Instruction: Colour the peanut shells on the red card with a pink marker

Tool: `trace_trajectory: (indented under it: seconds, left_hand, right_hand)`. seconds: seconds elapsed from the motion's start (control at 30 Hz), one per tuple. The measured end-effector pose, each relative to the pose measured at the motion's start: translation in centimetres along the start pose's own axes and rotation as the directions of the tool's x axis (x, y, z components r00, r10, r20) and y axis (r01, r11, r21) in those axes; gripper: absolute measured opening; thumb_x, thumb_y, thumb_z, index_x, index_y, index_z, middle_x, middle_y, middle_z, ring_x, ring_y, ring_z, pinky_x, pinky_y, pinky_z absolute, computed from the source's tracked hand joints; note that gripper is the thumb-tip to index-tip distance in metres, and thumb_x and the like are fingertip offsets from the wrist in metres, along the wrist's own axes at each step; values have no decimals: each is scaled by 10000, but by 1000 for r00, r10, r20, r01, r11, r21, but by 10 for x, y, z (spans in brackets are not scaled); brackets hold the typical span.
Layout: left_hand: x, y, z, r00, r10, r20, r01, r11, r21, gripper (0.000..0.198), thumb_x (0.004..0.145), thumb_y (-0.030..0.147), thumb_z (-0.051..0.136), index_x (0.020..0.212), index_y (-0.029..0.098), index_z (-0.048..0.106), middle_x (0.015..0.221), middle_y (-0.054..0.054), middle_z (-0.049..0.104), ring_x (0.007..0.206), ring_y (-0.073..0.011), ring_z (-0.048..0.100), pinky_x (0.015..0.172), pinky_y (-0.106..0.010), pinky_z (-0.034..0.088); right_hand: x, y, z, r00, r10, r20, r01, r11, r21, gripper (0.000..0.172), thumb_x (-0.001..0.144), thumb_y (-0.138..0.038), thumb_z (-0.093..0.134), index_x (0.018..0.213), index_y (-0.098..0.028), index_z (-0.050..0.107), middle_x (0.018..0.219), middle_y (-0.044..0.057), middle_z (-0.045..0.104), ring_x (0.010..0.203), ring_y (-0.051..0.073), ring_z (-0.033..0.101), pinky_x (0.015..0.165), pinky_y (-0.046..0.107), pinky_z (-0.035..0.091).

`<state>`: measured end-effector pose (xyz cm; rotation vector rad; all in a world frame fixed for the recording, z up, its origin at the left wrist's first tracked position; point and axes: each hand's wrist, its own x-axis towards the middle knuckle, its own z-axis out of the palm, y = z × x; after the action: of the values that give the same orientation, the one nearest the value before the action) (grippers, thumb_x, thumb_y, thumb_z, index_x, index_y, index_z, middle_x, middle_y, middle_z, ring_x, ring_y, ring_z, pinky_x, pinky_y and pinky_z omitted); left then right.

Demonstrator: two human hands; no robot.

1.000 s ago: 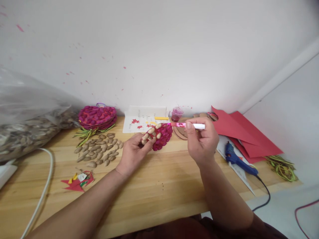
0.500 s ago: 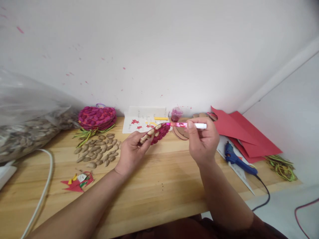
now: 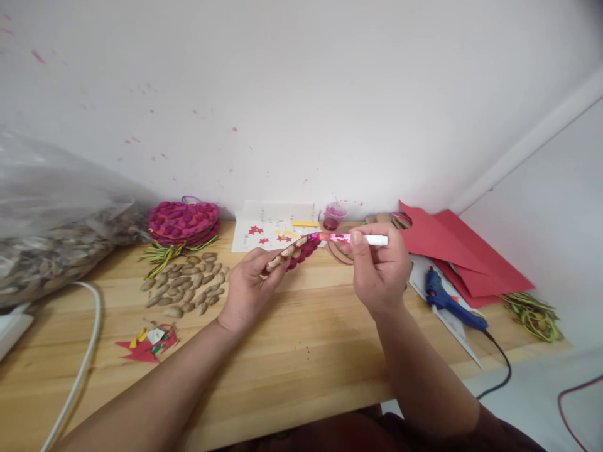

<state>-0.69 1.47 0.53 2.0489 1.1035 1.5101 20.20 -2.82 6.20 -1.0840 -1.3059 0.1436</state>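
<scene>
My left hand point(image 3: 252, 285) grips a round peanut-covered piece point(image 3: 305, 251), tilted, with magenta peanuts on one part and plain tan ones near my thumb. Between the fingers of my right hand point(image 3: 380, 270) is a white marker point(image 3: 375, 240) with a pink-stained front part; its tip meets the upper right edge of the piece. Loose peanuts point(image 3: 188, 282) lie on the wooden table point(image 3: 282, 351) to the left of my left hand. Behind the hands, a small clear cup point(image 3: 334, 216) holds dark pink liquid.
Magenta peanut discs point(image 3: 183, 221) and a bag of peanuts point(image 3: 61, 245) sit at left, near a white cable point(image 3: 92, 333) and paper scraps point(image 3: 148, 345). A sheet with red stars point(image 3: 249, 213) lies behind. Red paper point(image 3: 464, 251) and a blue glue gun point(image 3: 450, 304) are at right.
My right hand and the marker have shifted slightly left. The piece in my left hand has tilted a little, now seen more edge-on.
</scene>
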Motion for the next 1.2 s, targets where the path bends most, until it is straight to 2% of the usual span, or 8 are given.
trace_trajectory:
  seconds: [0.23,0.5,0.67,0.8,1.03,1.2]
  left_hand:
    - [2,6,-1,997,-72,4,72,997,-17,130,884,263,685,831,221,796,686,-17,660,608,-157,547,600,-262,458]
    - [2,4,0,996,-92,2,92,996,-11,203,887,276,682,699,217,734,659,-13,618,603,-152,524,603,-261,449]
    - [2,5,-1,996,-88,15,88,996,-14,175,884,283,675,733,220,738,656,-8,606,606,-155,524,607,-262,449]
    - [2,5,-1,995,-98,12,99,995,-19,243,874,273,670,637,219,648,632,-3,577,603,-154,510,614,-264,450]
    - [2,2,1,985,-169,35,171,982,-84,282,888,321,706,639,211,632,629,18,544,607,-143,491,607,-269,403]
    - [-1,-4,3,961,-264,83,275,943,-189,348,899,392,729,638,209,588,649,8,603,635,-150,535,633,-280,429]
  right_hand:
    - [2,-1,0,1000,15,-7,-15,1000,-22,139,1007,-365,663,999,-227,664,757,-12,755,636,122,704,597,252,549]
    - [9,-2,-2,999,6,-41,-8,999,-42,121,991,-335,670,950,-222,657,691,-25,738,580,111,687,562,235,542]
    - [6,-2,-1,1000,-7,-18,7,1000,-10,129,991,-347,674,964,-221,663,730,-12,755,622,116,703,596,245,546]
    - [7,1,-1,1000,10,-24,-11,999,-35,140,999,-360,662,965,-224,656,722,-19,746,614,114,686,600,251,541]
    - [8,2,-1,1000,-11,-28,11,1000,-8,128,1000,-350,658,973,-225,657,725,-17,743,619,120,699,606,258,557]
    - [8,5,-1,1000,-14,-28,12,998,-59,146,1003,-372,657,973,-229,660,740,-19,737,639,124,694,622,271,547]
